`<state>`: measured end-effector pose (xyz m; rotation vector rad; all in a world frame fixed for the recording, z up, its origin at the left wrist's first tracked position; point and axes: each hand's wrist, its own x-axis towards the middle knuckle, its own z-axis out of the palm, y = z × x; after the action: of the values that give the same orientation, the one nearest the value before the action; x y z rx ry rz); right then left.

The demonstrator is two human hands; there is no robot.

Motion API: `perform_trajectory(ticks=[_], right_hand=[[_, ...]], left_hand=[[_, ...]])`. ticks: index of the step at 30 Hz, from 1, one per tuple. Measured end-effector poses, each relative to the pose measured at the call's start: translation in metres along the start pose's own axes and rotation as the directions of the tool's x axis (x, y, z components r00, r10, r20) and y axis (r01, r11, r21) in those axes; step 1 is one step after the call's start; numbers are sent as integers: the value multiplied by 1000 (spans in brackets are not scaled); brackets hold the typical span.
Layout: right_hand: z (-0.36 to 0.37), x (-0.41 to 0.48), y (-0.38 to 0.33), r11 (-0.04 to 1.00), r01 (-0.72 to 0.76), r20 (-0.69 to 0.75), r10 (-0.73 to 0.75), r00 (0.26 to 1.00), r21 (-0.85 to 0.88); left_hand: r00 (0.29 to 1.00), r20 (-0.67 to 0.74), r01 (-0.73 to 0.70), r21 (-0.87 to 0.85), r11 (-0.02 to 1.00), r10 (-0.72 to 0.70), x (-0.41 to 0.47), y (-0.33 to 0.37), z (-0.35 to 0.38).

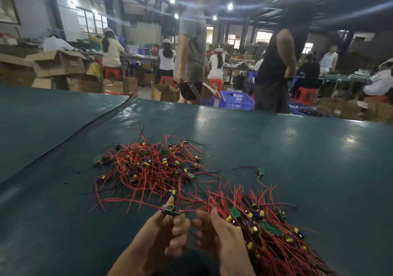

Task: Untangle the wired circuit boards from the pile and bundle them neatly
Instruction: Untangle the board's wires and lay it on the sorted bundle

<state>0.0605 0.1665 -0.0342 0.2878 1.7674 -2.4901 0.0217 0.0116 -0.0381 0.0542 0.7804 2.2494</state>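
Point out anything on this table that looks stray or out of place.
One wired circuit board lies alone on the green table, apart from the tangled pile and the bundle by the right hand. A few short black wire scraps lie left of the pile.

The table (pixel 276 148) is a dark teal with glossy pale reflections. The pile (pixel 148 165) is mostly red wires with a few black ones mixed in, plus little green boards with yellow and blue-purple parts (same colours in the bundle (pixel 265 229) on the right). Behind it there's a bright blue crate (pixel 237 100), red stools (pixel 304 95) and brown cardboard boxes (pixel 59 62).
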Motion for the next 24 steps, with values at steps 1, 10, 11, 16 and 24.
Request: perform_trajectory(ticks=[1, 10, 11, 16, 24], right_hand=[[-1, -2, 1, 996, 51, -2, -51, 999, -78], [7, -2, 11, 977, 169, -122, -185, 975, -132], [5, -3, 11, 977, 176, -141, -191, 971, -118], [2, 1, 11, 981, 194, -239, -190, 952, -8], [-4, 5, 16, 978, 190, -251, -205, 946, -83]], left_hand=[[1000, -6, 31, 29, 999, -30, -1, 0, -2], [946, -308, 166, 193, 967, -101, 11, -12, 8], [945, -313, 145, 145, 979, -94, 14, -13, 6], [972, -216, 111, 91, 990, -89, 16, -16, -1], [924, -328, -41, 426, 904, 196, 20, -34, 6]])
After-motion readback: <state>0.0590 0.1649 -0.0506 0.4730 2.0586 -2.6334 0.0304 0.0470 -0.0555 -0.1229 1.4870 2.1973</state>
